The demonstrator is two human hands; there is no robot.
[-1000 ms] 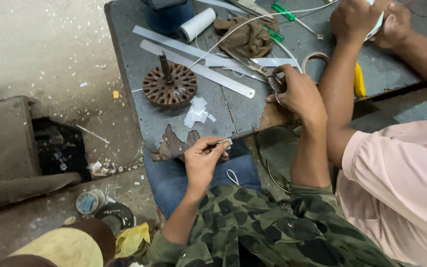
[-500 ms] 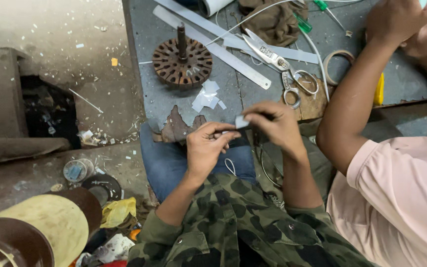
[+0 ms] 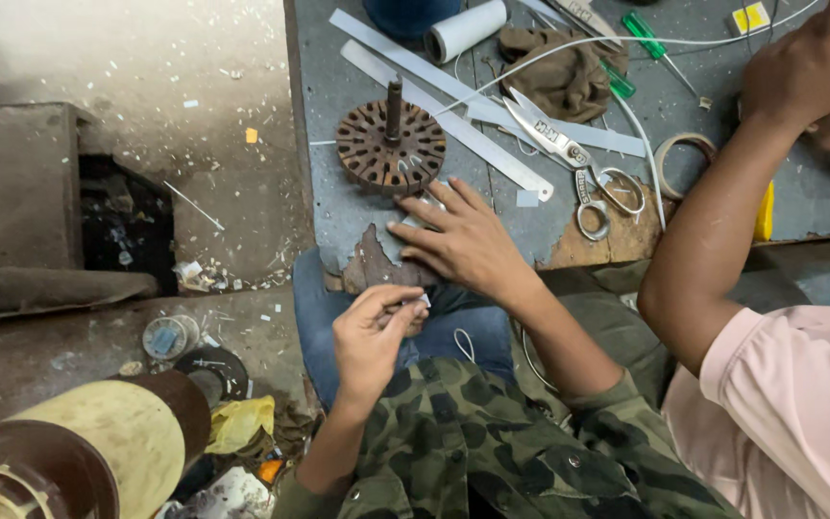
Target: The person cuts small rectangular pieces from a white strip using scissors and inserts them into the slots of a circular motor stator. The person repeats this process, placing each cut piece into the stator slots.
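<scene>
My left hand hovers over my lap and pinches a small white paper piece between thumb and fingers. My right hand lies on the near edge of the grey table, fingers spread, fingertips on some white paper bits just below a rusty slotted motor core with an upright shaft. It holds nothing. The table edge by this hand is chipped and brown.
Scissors, long white strips, a white roll, a brown rag, green screwdrivers and a tape ring lie on the table. A co-worker's arm in a pink sleeve reaches over the right side. A large spool stands at lower left.
My right hand has left my left hand and reached forward onto the table's edge, fingers spreading. The left hand keeps its pinch on the white piece. The view shifted slightly.
</scene>
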